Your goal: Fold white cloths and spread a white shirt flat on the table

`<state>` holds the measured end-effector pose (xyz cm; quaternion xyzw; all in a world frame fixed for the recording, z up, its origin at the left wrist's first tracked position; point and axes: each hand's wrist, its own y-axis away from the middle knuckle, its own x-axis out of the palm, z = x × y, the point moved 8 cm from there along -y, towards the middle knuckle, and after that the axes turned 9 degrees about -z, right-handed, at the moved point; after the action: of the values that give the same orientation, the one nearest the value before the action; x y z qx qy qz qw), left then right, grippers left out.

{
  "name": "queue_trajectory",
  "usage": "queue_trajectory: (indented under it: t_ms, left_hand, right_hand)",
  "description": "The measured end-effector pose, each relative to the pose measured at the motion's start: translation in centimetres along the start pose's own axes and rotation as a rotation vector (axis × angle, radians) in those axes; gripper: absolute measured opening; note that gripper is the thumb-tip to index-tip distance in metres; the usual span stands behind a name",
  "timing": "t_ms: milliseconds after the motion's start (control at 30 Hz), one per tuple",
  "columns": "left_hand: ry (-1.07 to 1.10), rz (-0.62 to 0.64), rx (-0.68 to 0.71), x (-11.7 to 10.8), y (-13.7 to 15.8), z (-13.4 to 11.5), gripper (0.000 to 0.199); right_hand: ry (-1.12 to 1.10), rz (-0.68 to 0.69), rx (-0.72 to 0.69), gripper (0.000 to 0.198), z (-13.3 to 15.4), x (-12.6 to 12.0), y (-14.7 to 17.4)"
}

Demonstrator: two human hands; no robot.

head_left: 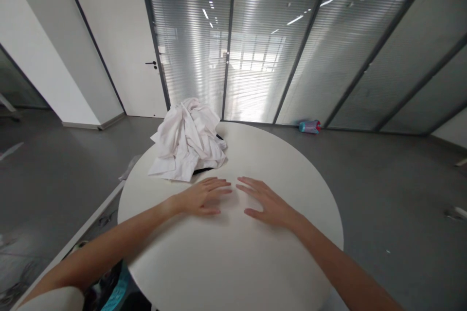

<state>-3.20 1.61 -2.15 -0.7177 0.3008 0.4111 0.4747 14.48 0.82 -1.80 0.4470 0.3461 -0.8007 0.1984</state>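
My left hand (pixel 206 196) is held over the middle of a round white table (pixel 233 262), its fingers spread and nothing in it. Facing it, my right hand (pixel 268 202) is also open and bare, with a small gap between the two sets of fingertips. Whether either palm touches the tabletop, I cannot tell. A crumpled heap of white cloth (pixel 188 138) lies at the table's far left, just beyond my left hand. Something black shows from under the heap's right and front edges; its kind is hidden.
Behind the table stands a glass partition (pixel 255 48) with blinds, beside a white door (pixel 120 34). A blue, purple and red patterned item (pixel 309 127) lies on the grey floor (pixel 386 194) by the glass. At lower left, a dark and turquoise item (pixel 118 291) sits below the table edge.
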Motion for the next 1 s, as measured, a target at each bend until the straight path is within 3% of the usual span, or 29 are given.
queue_trajectory:
  t_ms: [133, 233, 567, 1000]
  left_hand:
    - [0.063, 0.062, -0.04, 1.8, 2.0, 0.0, 0.077]
    - [0.07, 0.09, -0.068, 2.6, 2.4, 0.4, 0.079]
    - [0.05, 0.064, -0.057, 2.3, 2.1, 0.4, 0.079]
    - [0.041, 0.175, -0.099, 2.9, 1.7, 0.6, 0.079]
  right_hand:
    - [0.045, 0.151, 0.035, 0.074, 0.5, 4.0, 2.0]
    - [0.063, 0.185, 0.084, 0.076, -0.6, 5.2, 2.5]
    - [0.044, 0.187, 0.089, 0.074, -0.9, 5.1, 2.3]
    - [0.016, 0.204, 0.122, 0.075, -1.1, 4.8, 2.4]
